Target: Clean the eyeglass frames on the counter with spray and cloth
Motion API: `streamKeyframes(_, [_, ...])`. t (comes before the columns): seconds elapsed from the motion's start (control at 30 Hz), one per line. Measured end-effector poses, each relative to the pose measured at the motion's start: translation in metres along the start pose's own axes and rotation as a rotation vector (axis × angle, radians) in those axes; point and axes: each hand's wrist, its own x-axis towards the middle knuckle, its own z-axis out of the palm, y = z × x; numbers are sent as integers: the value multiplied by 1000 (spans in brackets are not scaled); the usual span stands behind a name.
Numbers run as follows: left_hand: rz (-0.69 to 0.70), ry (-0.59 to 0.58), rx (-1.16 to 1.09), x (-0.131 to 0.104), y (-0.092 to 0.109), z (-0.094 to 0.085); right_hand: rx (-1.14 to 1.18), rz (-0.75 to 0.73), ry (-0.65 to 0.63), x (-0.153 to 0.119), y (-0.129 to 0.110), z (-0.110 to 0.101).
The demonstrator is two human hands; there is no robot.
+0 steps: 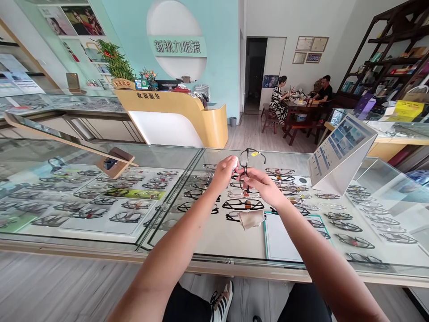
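Observation:
Above the glass counter, my right hand (261,183) is closed on a pair of dark-framed eyeglasses (247,154), gripping them near the bridge. The frame is turned on end, and one temple with a yellow tag points right. My left hand (223,173) is closed just left of the lenses, with a small white wad (235,163) at its fingertips; I cannot tell if it is tissue or cloth. A folded beige cloth (251,219) lies below my hands. Beside it is a white pad with a teal edge (283,237).
Rows of eyeglasses (243,204) lie in the glass display counter (214,246). On top stand a tilted mirror (63,134) at left and a white information stand (342,154) at right. Beyond are a cashier desk (170,107) and two people at a wooden table (300,107).

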Motion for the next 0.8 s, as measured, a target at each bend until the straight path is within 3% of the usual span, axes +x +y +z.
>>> streamKeyframes(0.17, [-39,-15,-58,-1,2,1,-13,-21,10,-1,-2,-2])
streamKeyframes(0.3, [-56,-20,-57,-4,6,0,-16,-52,113,0,-5,-9])
streamKeyframes(0.43, [-4,-115,41,-7,6,3,0,-55,229,2,-7,-13])
streamKeyframes(0.57, [86,-165,88,-11,4,7,9,-54,243,2,-5,-12])
streamKeyframes(0.7, [72,-86,40,-5,1,-2,22,-62,253,3,-3,-13])
streamKeyframes(0.8, [-19,134,70,10,-10,-20,37,-62,269,3,-2,-16])
